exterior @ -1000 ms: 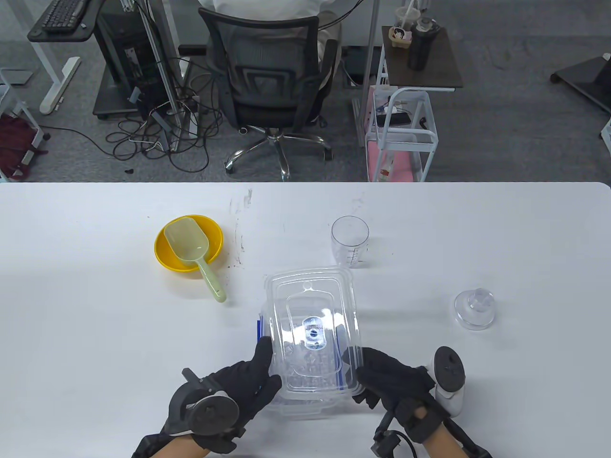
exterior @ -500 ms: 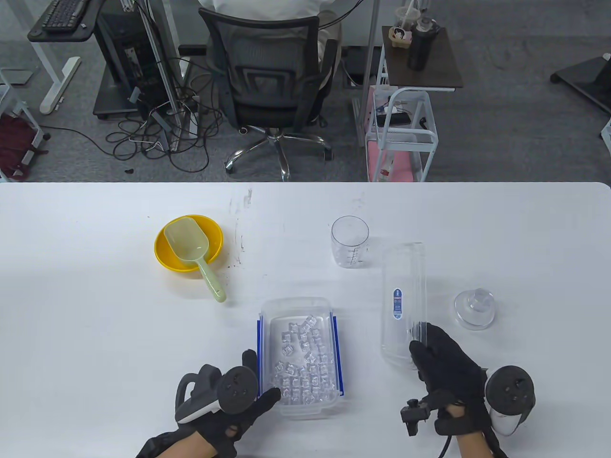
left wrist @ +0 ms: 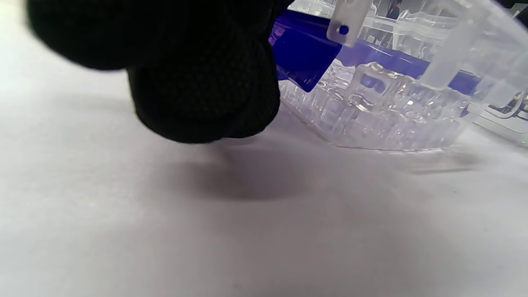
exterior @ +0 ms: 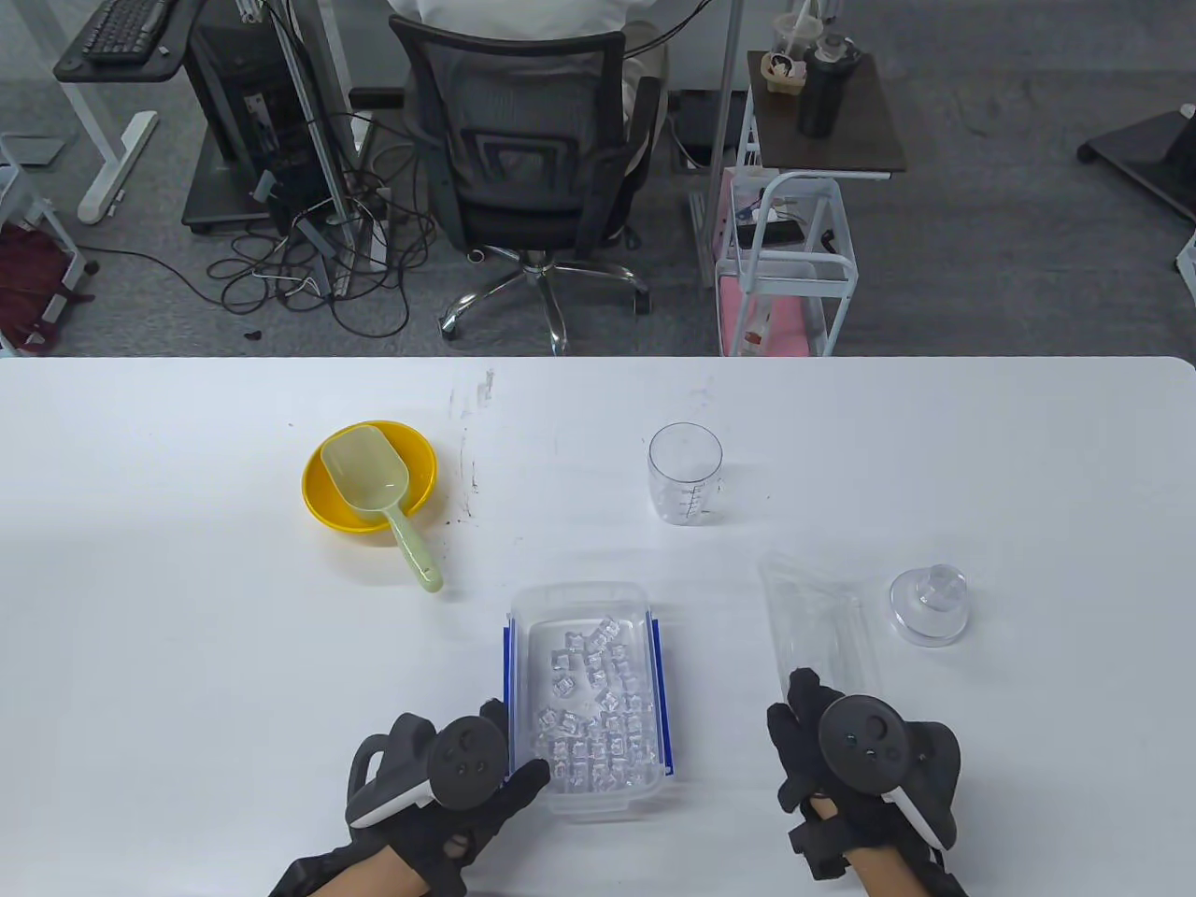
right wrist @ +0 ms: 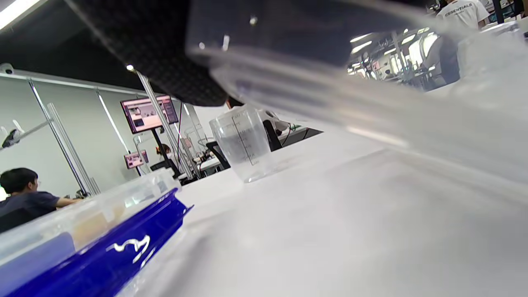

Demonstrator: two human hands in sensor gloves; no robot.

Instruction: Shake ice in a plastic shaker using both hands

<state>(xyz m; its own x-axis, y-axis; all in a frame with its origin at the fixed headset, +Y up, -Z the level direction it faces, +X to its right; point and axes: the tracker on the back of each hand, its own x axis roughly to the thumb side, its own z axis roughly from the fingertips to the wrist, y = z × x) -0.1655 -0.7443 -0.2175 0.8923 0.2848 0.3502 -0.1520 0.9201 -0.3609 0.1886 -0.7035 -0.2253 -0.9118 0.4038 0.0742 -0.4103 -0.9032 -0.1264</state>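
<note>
- The shaker cup (exterior: 686,473) stood upright on the desk (exterior: 187,607), mouth up, beyond the ice box (exterior: 586,696); its domed cap (exterior: 928,605) sat well apart to the right.
- The ice box's long axis ran away from the person.
- The left hand (exterior: 448,794) held the box's near-left corner.
- The right hand (exterior: 841,757) gripped the clear lid (exterior: 816,617) by its near end, its length pointing away.

A clear lid (right wrist: 371,107) is hanging tilted above the worktop (right wrist: 313,231), the measuring cup (right wrist: 243,148) standing beyond it, a blue-clipped container (right wrist: 90,243) lying left of the cup.
</note>
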